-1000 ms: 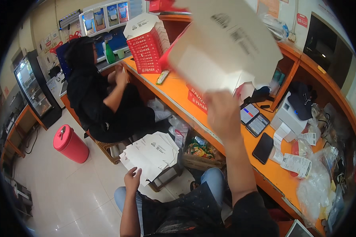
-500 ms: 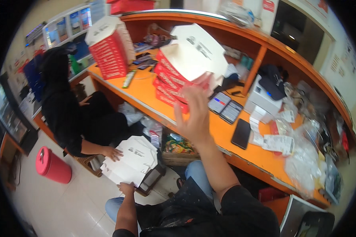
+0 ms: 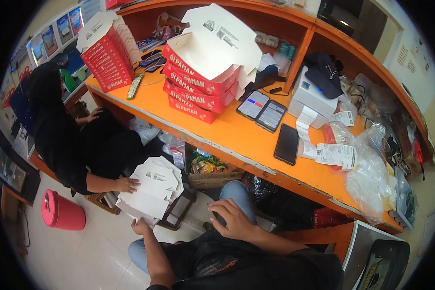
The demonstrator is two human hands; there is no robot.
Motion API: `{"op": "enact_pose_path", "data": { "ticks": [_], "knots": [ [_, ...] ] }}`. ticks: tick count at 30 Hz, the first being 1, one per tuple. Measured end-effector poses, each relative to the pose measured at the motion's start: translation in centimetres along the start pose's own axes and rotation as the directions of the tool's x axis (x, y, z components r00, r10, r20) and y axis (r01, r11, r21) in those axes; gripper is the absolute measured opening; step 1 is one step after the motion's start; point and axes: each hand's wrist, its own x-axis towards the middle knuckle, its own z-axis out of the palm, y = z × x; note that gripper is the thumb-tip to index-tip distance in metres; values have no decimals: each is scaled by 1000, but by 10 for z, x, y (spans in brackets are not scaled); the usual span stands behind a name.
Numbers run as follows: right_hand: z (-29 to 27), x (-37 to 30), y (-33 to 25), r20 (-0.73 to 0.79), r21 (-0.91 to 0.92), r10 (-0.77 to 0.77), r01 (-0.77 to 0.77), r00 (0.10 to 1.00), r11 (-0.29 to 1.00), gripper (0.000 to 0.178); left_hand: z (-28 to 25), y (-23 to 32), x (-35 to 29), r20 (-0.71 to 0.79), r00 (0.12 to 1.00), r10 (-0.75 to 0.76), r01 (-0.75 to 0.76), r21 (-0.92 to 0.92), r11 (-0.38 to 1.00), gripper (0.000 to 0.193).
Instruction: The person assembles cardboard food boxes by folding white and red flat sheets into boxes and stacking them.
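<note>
My left hand point(image 3: 141, 226) pinches the near corner of a stack of flat white cardboard box blanks point(image 3: 152, 186), which rests on a low dark stand. A co-worker's hand point(image 3: 127, 184) lies on the left side of the same stack. Above my lap hovers my right hand point(image 3: 233, 220), its fingers loosely bent and apart, with nothing in them. On the orange counter stands a pile of folded red-and-white food boxes point(image 3: 200, 89); the top one has its lid up, showing a white inside. A taller stack of similar boxes point(image 3: 108, 55) is farther left.
The orange counter point(image 3: 256, 150) carries two lit phones point(image 3: 261, 111), a dark phone point(image 3: 286, 144), a white label printer point(image 3: 311, 99) with paper labels, a dark cap point(image 3: 324, 75) and clear plastic bags point(image 3: 369, 183). A pink bin point(image 3: 63, 210) stands on the floor, left of the seated co-worker point(image 3: 58, 130).
My right hand has come down from the topmost box on the counter to above my lap. My left hand stays at the blanks' corner. The view has shifted slightly.
</note>
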Motion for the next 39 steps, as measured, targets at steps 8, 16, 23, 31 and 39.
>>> {"op": "enact_pose_path", "data": {
  "ticks": [8, 16, 23, 31, 39],
  "knots": [
    [10, 13, -9, 25, 26, 11, -12, 1000, 1000, 31, -30, -34, 30, 301, 951, -68, 42, 92, 995, 41],
    [14, -12, -2, 135, -75, 14, -4, 991, 997, 32, -37, 0, -17, 595, 706, -384, 681, -420, 600, 44],
    [7, -14, 3, 117, -131, 54, -38, 992, 991, 31, -20, -10, -45, 184, 977, 112, -154, 234, 960, 69],
    [6, -9, 5, 100, -145, 99, -84, 990, 986, 30, -18, 13, -72, 234, 949, 211, -277, 298, 913, 70],
    [13, -10, 3, 108, -131, 110, -96, 988, 987, 32, -11, -9, -59, 196, 964, -179, 204, -119, 972, 43]
  ]
}}
